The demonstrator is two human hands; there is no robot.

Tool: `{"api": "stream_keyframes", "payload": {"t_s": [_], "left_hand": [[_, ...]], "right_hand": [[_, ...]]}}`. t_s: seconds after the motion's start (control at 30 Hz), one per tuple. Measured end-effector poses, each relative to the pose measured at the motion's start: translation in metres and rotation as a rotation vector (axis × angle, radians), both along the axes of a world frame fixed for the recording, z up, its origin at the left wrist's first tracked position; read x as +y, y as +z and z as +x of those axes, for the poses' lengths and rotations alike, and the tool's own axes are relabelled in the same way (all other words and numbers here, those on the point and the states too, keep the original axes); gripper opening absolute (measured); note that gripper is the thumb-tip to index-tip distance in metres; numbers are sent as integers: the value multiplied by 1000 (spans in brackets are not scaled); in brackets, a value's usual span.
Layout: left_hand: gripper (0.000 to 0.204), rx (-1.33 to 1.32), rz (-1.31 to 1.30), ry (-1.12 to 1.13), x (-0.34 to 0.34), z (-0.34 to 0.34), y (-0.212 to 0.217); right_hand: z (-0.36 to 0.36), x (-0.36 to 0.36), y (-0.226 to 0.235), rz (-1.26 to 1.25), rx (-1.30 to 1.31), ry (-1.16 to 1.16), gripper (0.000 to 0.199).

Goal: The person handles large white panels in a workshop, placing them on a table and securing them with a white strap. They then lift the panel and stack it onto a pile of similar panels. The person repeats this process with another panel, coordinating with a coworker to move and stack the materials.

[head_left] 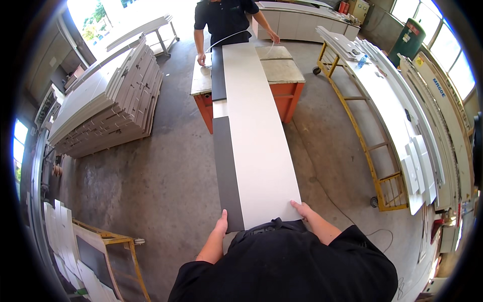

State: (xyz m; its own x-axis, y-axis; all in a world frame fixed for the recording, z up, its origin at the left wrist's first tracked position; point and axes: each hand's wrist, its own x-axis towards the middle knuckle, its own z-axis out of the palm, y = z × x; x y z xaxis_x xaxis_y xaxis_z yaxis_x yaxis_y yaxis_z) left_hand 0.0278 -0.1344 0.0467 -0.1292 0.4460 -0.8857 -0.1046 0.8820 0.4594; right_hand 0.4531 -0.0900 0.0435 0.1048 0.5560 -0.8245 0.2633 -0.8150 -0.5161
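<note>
A long white panel [264,136] stretches from my waist to an orange-framed machine table [283,72]. Along its left side runs a dark grey strip [229,176], broken by a short white stretch; I cannot tell whether both are one board. My left hand [222,220] grips the grey strip's outer edge near its close end, most fingers hidden beneath. With the thumb on top, my right hand [302,209] holds the white panel's near right corner. Across the table stands a co-worker [224,22] in a dark shirt, with a thin pale strip [229,36] looping between their hands.
A tall stack of boards [108,100] stands at left. On the right, a yellow wheeled rack [359,126] carries long white panels and a water bottle [362,61]. A second yellow rack [133,251] with upright panels is at lower left. A cable [327,194] crosses the floor.
</note>
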Motion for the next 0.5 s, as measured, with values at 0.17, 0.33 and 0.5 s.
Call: {"api": "stream_keyframes", "payload": {"t_s": [0.17, 0.33, 0.5], "left_hand": [[87, 20, 4, 6, -1, 5, 19], [85, 8, -1, -1, 0, 5, 22], [85, 27, -23, 3, 5, 9, 37]], "right_hand": [[-5, 1, 11, 5, -5, 3, 81], [-1, 0, -1, 16, 17, -7, 79], [-2, 0, 9, 5, 13, -4, 76]]}}
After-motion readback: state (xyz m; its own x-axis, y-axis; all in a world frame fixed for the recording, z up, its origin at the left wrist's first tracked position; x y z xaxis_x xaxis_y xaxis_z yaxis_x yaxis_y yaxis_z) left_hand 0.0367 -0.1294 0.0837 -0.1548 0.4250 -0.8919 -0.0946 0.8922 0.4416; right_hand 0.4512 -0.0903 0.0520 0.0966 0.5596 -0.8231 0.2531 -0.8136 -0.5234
